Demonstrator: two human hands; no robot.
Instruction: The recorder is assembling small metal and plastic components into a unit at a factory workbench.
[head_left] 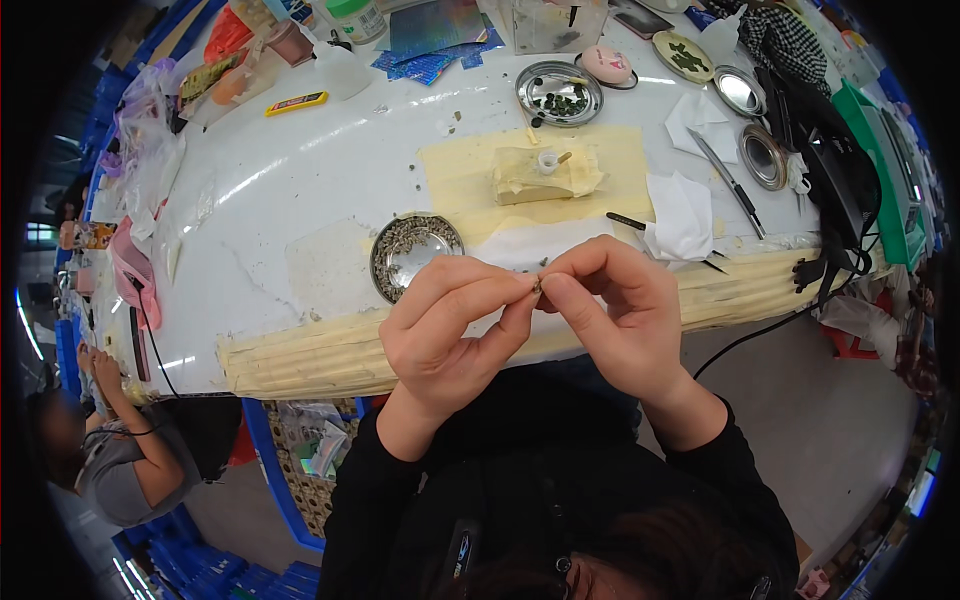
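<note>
Over the table's front edge, my left hand (445,325) and my right hand (625,325) meet fingertip to fingertip. Both are closed in a pinch on one tiny dark, metallic-looking piece (537,286), too small to name. Just beyond my left hand lies a round metal dish (428,252) holding many small greyish bits. White paper (510,243) is spread behind my fingers, with a small dark bit on it. Further back, a block wrapped in cream tape (520,185) carries a small white cup (547,162).
A second metal dish (599,108) holds dark green pieces. Black tweezers (626,220) touch a white tissue (680,215); a metal pen-like tool (735,190) lies right. A black cable (765,328) hangs off the right edge. Another person (140,470) sits at left.
</note>
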